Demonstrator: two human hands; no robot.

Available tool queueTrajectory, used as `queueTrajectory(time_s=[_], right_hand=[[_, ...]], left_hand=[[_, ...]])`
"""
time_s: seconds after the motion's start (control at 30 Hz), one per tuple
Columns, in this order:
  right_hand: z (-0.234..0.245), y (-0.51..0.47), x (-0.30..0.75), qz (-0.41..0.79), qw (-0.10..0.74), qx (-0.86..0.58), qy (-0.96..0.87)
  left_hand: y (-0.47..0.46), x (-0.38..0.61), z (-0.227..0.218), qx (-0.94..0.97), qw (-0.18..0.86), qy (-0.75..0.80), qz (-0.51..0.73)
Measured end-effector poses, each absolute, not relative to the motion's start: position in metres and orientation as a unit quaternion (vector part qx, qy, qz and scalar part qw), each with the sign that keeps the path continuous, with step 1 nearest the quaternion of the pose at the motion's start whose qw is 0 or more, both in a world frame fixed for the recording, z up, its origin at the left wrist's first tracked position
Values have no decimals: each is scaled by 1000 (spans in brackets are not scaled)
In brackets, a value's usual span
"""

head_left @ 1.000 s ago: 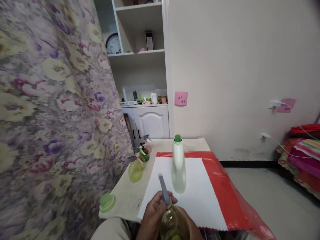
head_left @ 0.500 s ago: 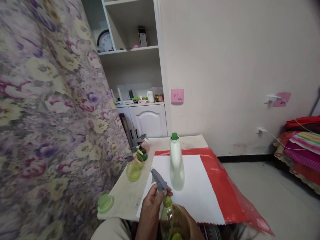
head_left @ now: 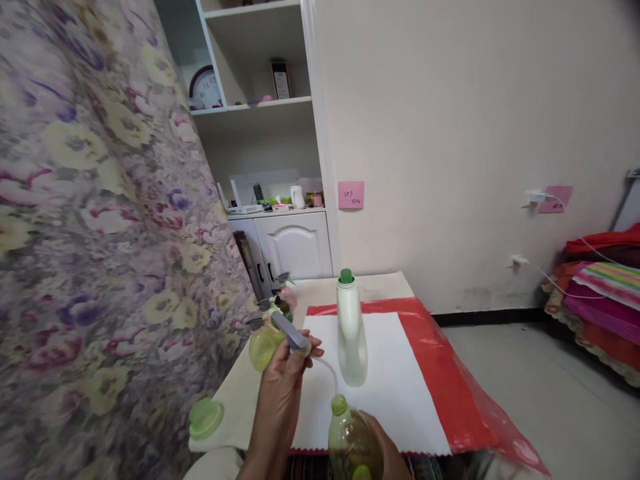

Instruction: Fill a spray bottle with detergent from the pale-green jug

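Observation:
My left hand point(head_left: 286, 367) grips a grey spray nozzle point(head_left: 291, 333), raised to the left of a yellow-green bottle. From the nozzle a thin clear tube point(head_left: 330, 369) curves down to the mouth of the bottle point(head_left: 345, 427). My right hand point(head_left: 383, 447) is wrapped round that bottle from the right, at the near edge of the table; most of its fingers are hidden behind it. Just beyond stands a tall pale green jug point(head_left: 351, 333) with a darker green piece in its top, upright on a white sheet point(head_left: 395, 373).
Several spray bottles point(head_left: 260, 347) stand along the table's left side. A light green lid or shallow dish point(head_left: 205, 418) lies at the near left corner. Red plastic point(head_left: 445, 380) lies under the white sheet and hangs off the right edge. A floral curtain point(head_left: 125, 267) borders the left.
My left hand has lifted the spray nozzle up and left, away from the bottle neck, and the tube now shows. My right hand still holds the bottle, slightly further right.

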State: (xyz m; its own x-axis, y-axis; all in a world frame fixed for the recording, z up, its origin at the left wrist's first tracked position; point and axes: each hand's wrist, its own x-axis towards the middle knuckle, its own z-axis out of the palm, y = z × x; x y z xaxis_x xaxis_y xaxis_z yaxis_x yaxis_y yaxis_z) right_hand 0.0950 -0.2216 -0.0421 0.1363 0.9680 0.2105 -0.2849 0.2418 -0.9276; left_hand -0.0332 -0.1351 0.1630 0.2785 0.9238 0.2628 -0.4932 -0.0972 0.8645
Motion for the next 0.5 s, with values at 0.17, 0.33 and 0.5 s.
queueTrajectory(time_s=[0.17,0.33,0.5], right_hand=[[-55,-221,92,449,679,-418,-403],[-72,-220,93,444,692,-443,-358],[-80,-214,98,494,691,-453,-271]], left_hand=[[-119,-33,182,517,609,198,567],[-78,-50,173,693,412,301,510],[-24,-75,124,792,267,410,365]])
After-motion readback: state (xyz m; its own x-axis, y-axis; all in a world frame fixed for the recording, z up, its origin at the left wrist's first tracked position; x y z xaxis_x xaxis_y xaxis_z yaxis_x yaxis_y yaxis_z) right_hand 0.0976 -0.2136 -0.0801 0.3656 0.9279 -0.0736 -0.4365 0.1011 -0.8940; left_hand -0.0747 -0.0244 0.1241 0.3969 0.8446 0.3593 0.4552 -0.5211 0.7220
